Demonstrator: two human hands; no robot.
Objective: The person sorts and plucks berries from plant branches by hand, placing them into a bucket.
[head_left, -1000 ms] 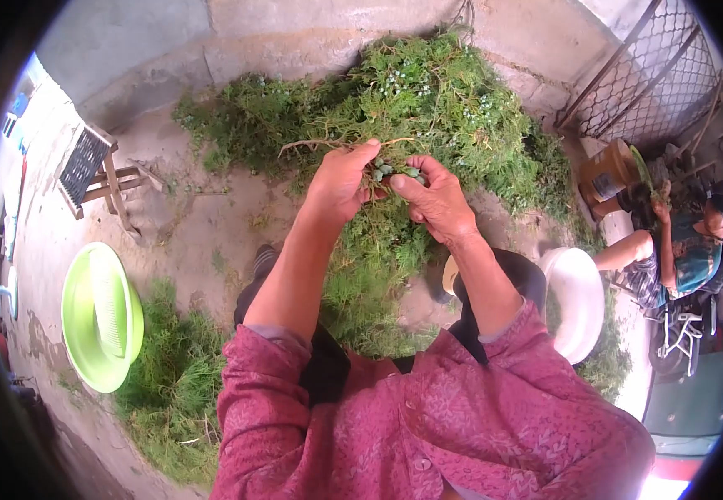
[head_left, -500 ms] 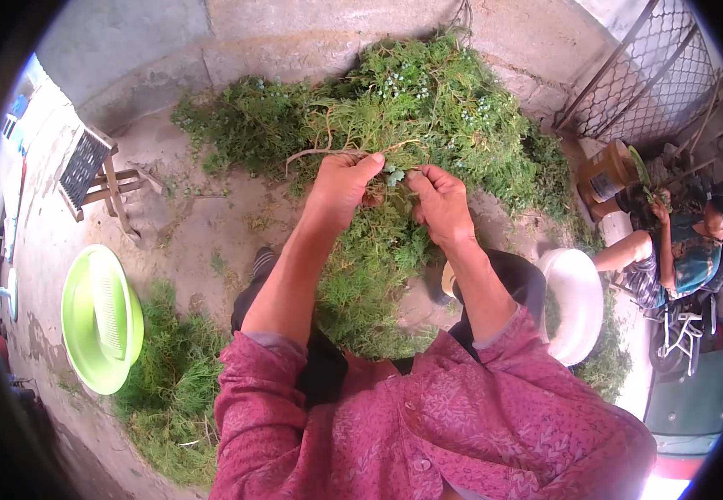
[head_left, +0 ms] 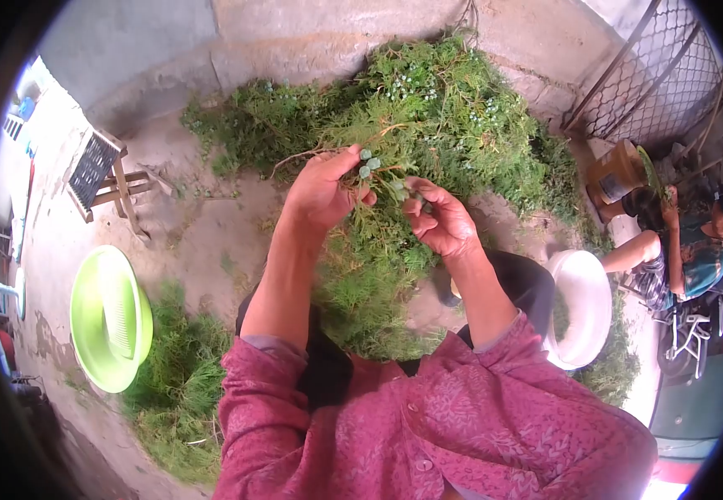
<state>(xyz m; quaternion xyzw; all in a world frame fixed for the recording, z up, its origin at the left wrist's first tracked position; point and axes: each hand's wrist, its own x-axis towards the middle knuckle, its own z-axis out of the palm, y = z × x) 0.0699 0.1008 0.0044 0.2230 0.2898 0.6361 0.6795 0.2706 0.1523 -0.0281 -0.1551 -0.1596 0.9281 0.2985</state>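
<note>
My left hand (head_left: 328, 187) pinches a cypress sprig (head_left: 384, 169) that carries blue-green berries (head_left: 367, 161) by the thumb tip. Beside it, my right hand (head_left: 441, 218) has its thumb and fingertips closed around berries (head_left: 401, 191) at the sprig's other side; the fingers partly hide them. Both hands are in the middle of the head view, above loose green foliage (head_left: 370, 292) lying between my legs. Beyond them rises a large heap of berry-bearing cypress branches (head_left: 470, 117), with a bare brown twig poking out near my left hand.
A lime-green basin (head_left: 87, 325) leans at the left by another foliage pile (head_left: 182, 375). A white bucket (head_left: 586, 308) stands at my right knee. There is a wooden stool (head_left: 112, 179) at left. Another person (head_left: 703, 258) sits at right near a brown bucket (head_left: 615, 171).
My left hand has shifted slightly left and turned, showing more berries. The right hand has moved a little down, its fingers opening out somewhat. The view has swung slightly.
</note>
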